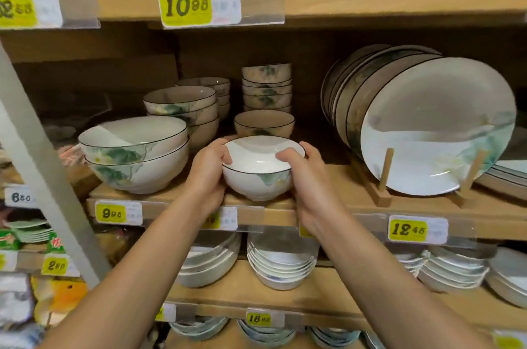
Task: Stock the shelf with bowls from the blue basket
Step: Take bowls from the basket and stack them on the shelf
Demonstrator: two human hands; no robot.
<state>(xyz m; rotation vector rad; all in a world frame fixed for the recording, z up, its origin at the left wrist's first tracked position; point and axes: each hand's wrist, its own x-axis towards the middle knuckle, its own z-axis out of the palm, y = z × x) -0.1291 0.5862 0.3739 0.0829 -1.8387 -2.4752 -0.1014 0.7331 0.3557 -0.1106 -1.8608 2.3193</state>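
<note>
Gripping the small white bowl (258, 169) with both hands: left hand (209, 169) and right hand (306, 177) curling round opposite walls, thumbs over the rim; holding it at the front of the middle shelf (336, 186), just before a matching bowl (263, 123); judging it stiff, slick, breakable, so favouring a two-sided hold low on the walls; failing to make out any foot-to-wood contact, or the blue basket.

The bowl (258, 177) is small and white. It has a thin dark line round its rim and a green leaf painted on its side. It stands upright, open side up, right between the left hand (208, 172) and the right hand (303, 177). Both hands hold its sides, with thumbs over the rim. Its foot is at the front edge of the wooden shelf (330, 180), just under the hands. I cannot tell if it touches the board. A second bowl (263, 123) of the same kind sits just behind the hands.
</note>
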